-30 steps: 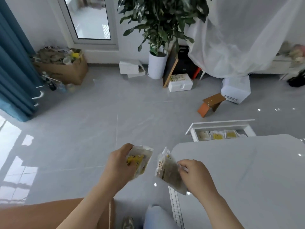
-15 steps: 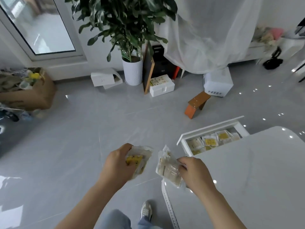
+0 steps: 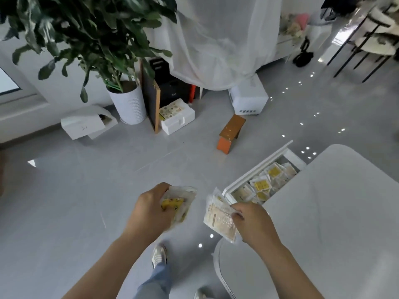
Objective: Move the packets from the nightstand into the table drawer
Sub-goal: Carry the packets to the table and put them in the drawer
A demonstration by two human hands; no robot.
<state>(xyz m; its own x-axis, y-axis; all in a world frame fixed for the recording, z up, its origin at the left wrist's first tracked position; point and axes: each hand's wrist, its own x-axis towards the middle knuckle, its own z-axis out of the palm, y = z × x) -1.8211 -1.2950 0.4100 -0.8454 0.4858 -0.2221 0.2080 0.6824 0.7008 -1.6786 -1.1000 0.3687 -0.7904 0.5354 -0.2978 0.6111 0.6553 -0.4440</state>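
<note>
My left hand [image 3: 149,212] grips a clear packet with a yellow label [image 3: 179,203] over the grey floor. My right hand [image 3: 254,225] holds a beige printed packet [image 3: 219,219] just left of the white table's [image 3: 336,212] corner. The table's white drawer [image 3: 257,169] stands pulled out just beyond my right hand, with several yellow-labelled and pale packets [image 3: 264,186] lying inside. The nightstand is out of view.
A small orange stool [image 3: 231,134] lies on the floor beyond the drawer. White boxes [image 3: 177,117], a potted plant [image 3: 127,100] and a leaning board [image 3: 151,100] line the far wall. Black chair legs [image 3: 354,59] stand at the far right. My shoe [image 3: 158,255] is below my hands.
The view has swung right and closer to the table. The open drawer now lies just beyond my right hand. Both hands hold the same packets.
</note>
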